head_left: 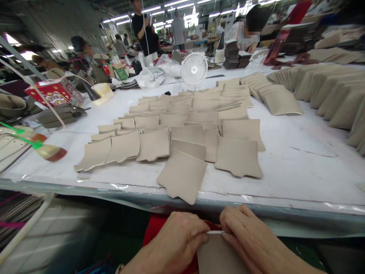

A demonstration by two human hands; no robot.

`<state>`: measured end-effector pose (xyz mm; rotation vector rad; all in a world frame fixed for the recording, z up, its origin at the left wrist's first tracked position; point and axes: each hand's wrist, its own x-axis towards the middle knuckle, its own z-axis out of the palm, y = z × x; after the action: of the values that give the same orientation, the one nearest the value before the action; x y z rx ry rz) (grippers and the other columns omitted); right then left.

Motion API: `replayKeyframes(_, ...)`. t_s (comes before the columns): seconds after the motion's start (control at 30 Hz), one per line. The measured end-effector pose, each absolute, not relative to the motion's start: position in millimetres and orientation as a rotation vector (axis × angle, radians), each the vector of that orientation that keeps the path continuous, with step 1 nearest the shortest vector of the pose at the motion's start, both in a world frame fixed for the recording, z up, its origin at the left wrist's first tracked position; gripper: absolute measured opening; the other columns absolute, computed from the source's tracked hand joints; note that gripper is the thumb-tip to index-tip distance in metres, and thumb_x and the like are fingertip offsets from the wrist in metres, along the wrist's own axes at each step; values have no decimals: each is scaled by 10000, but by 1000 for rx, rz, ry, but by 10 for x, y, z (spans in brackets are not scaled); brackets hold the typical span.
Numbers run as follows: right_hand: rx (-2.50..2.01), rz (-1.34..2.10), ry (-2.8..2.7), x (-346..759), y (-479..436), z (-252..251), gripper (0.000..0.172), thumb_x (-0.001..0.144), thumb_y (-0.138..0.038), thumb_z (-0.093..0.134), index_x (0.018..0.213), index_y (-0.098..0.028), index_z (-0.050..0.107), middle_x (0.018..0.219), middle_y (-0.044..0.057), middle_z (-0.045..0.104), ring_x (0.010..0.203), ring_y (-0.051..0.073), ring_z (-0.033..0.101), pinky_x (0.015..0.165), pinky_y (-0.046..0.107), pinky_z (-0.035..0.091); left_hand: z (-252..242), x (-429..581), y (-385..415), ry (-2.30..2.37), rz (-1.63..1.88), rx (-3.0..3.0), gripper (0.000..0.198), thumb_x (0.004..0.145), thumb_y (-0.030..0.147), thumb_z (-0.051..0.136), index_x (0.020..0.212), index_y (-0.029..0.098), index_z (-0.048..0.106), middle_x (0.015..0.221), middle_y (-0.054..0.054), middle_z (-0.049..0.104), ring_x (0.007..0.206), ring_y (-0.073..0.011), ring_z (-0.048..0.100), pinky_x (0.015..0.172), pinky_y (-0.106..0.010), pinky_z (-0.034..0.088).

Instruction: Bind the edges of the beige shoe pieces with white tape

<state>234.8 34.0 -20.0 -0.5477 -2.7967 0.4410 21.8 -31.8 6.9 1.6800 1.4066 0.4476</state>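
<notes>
Both hands are low, just below the near edge of the worktable [299, 167]. The left hand [173, 243] is closed, thumb and fingers pinching the top edge of a beige panel [219, 257]. The right hand [251, 238] pinches that same edge from the other side, fingertips almost meeting the left's. A thin white strip [215, 231] runs along the edge between the two grips. The panel hangs off the table, in front of the person, over something red.

On the worktable itself, dozens of cut beige pieces [182, 133] lie overlapping in rows across the middle, and one piece [182, 177] sits right at the near edge, a corner poking over it. Along the table's right side are leaning rows of beige pieces [322, 87]. At its far end stands a small white fan [194, 68]. On its left side are a red printed box [54, 93] and green-handled tools [34, 144] – too blurred to name. Other people work beyond the table's far end.
</notes>
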Motion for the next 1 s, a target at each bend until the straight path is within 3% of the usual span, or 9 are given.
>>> replayKeyframes(0.23,-602,753,-2658,2389,331,-312,224,979,-77,323,871,-231,444,837,26,549,711,225,473,627,334,367,94,273,-274,1380,523,1566,169,867,124,589,832,196,738,793,16,696,764,-117,597,690,-214,367)
replayKeyframes(0.33,-553,756,-2640,2389,362,-220,222,964,-73,341,855,-229,456,828,26,559,707,225,468,649,342,396,34,325,-270,1363,542,1729,167,900,153,566,853,195,720,818,-4,704,772,-135,585,707,-237,370)
replayKeyframes(0.5,-777,1117,-2633,2433,415,12,183,922,-39,530,926,-218,491,933,14,588,869,210,546,768,340,448,-98,376,-290,1341,607,1952,282,961,233,457,769,170,653,730,-30,664,695,-146,559,629,-271,341)
replayKeyframes(0.63,-717,1195,-2747,2410,445,77,156,945,-79,623,956,-219,556,992,-15,614,952,189,559,954,397,362,-142,375,-293,1350,640,2101,285,957,217,424,787,161,645,700,-34,645,665,-140,550,608,-270,347)
replayKeyframes(0.73,-652,1175,-2779,2422,500,77,146,986,-103,589,887,-209,574,902,-39,609,875,154,567,927,377,329,-152,362,-300,1360,633,2197,287,954,221,424,783,166,648,670,-26,635,635,-138,547,592,-274,347)
replayKeyframes(0.83,-662,1212,-2776,2538,587,81,177,1018,-183,573,842,-204,586,846,-45,606,849,152,575,940,388,292,-166,332,-326,1378,664,2204,282,966,228,422,813,173,652,671,-11,647,622,-129,556,585,-268,361)
replayKeyframes(1.0,-696,1275,-2758,2776,688,82,377,1080,-419,430,820,-205,599,820,-18,622,826,176,590,954,412,285,-227,322,-352,1412,716,2104,292,968,247,433,775,178,641,651,1,630,624,-122,583,566,-249,375)
